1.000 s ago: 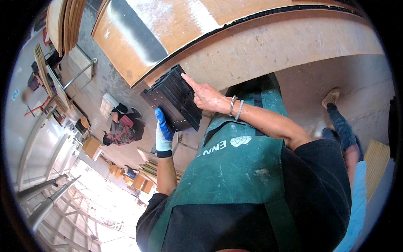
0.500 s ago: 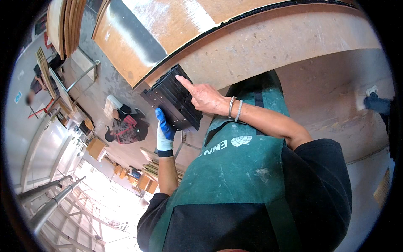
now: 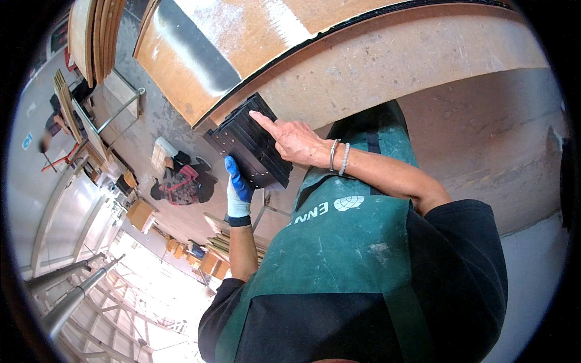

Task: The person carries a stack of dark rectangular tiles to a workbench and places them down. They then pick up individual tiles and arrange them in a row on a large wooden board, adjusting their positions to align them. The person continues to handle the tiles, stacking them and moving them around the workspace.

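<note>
My left hand, in a blue-and-white glove, grips a bundle of black ridged bars with small holes along one face. Its thumb lies against the holed face; the other fingers are hidden behind the bundle. The bundle is held tilted beside the bench edge. My bare right hand reaches across to it with the index finger stretched out over the ridges and the other fingers curled. The fingertip seems to touch one bar. Nothing shows within that hand.
Ahead stands a bench with a brown board on top, marked with black and white paint. Curved wooden panels stand at the far left. A crouching person is on the floor to the left, near a metal-framed rack.
My right index fingertip has slid slightly left along the bars. The leg and shoe of a person at the far right have gone out of view. My left hand has hardly moved.
</note>
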A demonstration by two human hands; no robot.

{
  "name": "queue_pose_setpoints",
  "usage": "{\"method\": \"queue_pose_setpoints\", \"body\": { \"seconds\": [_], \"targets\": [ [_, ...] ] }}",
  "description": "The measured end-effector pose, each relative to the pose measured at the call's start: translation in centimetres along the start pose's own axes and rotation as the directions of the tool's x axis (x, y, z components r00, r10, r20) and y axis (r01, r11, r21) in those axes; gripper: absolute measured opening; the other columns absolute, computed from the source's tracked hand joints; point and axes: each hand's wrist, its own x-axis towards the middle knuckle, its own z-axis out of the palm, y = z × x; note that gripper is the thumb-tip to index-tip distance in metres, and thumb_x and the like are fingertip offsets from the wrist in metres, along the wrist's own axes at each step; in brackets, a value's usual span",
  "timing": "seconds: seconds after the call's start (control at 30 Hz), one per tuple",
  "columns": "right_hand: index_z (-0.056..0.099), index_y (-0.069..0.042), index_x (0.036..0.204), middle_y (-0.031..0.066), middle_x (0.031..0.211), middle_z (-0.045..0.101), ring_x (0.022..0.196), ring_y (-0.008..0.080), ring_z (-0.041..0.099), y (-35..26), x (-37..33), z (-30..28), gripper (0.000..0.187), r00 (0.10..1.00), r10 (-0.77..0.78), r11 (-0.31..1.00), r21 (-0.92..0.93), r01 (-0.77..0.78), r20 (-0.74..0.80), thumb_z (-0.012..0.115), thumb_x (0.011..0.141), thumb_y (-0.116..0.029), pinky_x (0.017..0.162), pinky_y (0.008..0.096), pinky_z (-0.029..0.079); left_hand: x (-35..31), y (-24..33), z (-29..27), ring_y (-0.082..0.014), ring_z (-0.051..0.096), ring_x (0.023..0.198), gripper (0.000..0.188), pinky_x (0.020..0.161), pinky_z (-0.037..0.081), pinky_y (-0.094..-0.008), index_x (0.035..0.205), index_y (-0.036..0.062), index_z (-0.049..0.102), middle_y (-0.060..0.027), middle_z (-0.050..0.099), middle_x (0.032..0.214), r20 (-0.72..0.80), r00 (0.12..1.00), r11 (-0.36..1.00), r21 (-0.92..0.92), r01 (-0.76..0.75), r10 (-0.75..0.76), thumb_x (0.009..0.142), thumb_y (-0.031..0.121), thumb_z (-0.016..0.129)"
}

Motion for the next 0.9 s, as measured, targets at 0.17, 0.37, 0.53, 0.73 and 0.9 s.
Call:
{"method": "queue_pose_setpoints", "body": {
  "seconds": [0.17,0.37,0.53,0.73,0.9],
  "targets": [
    [0.011,-0.02,0.161,0.0233,0.096,0.063,0.081,0.0418,0.066,-0.7,-0.1,-0.4,0.09,1.0,-0.009,0.999,-0.036,0.009,0.018,0.054,0.085,0.001,0.077,0.0511,0.056,0.5,-0.8,-1.5,-0.0317,0.048,0.135,0.081,0.116,0.035,-0.0517,0.151,0.0128,0.041,-0.0094,0.047,0.151,0.044,0.998,0.988,-0.14,0.059,-0.053,0.092,0.065,0.058],
    [0.012,-0.022,0.161,0.0229,0.094,0.062,0.08,0.0423,0.065,-0.7,-0.2,-0.4,0.091,0.999,-0.034,0.999,-0.016,0.033,-0.031,0.054,0.085,0.002,0.074,0.0517,0.054,0.7,-0.9,-1.7,-0.0324,0.047,0.136,0.083,0.117,0.034,-0.0533,0.152,0.0128,0.04,-0.0096,0.047,0.152,0.031,0.998,0.985,-0.16,0.067,-0.062,0.091,0.064,0.061],
    [0.012,-0.021,0.161,0.0222,0.091,0.062,0.074,0.0421,0.064,-0.8,-0.4,-0.3,0.091,0.995,-0.093,0.995,-0.038,0.092,-0.043,0.055,0.085,0.003,0.069,0.0523,0.054,0.6,-0.8,-1.3,-0.0319,0.048,0.135,0.082,0.116,0.037,-0.0517,0.152,0.0119,0.04,-0.0095,0.047,0.152,0.042,0.998,0.984,-0.169,0.062,-0.056,0.091,0.064,0.059],
    [0.012,-0.02,0.161,0.0204,0.088,0.061,0.072,0.0399,0.065,-1.0,-0.4,0.0,0.09,0.992,-0.105,0.993,-0.064,0.101,-0.074,0.056,0.086,0.001,0.065,0.0502,0.055,0.3,-0.4,-1.0,-0.0294,0.052,0.132,0.081,0.113,0.041,-0.0477,0.151,0.0093,0.04,-0.01,0.049,0.15,0.031,0.998,0.993,-0.104,0.049,-0.046,0.094,0.065,0.054],
    [0.012,-0.019,0.161,0.0203,0.089,0.061,0.072,0.0391,0.065,-2.0,-0.8,-0.3,0.089,0.991,-0.123,0.988,-0.095,0.118,-0.043,0.058,0.088,-0.002,0.063,0.0489,0.056,0.0,-0.2,-0.6,-0.0264,0.054,0.129,0.078,0.11,0.044,-0.0433,0.15,0.0059,0.041,-0.0113,0.052,0.147,0.025,0.999,0.992,-0.112,0.05,-0.048,0.098,0.063,0.049]
  ]
}}
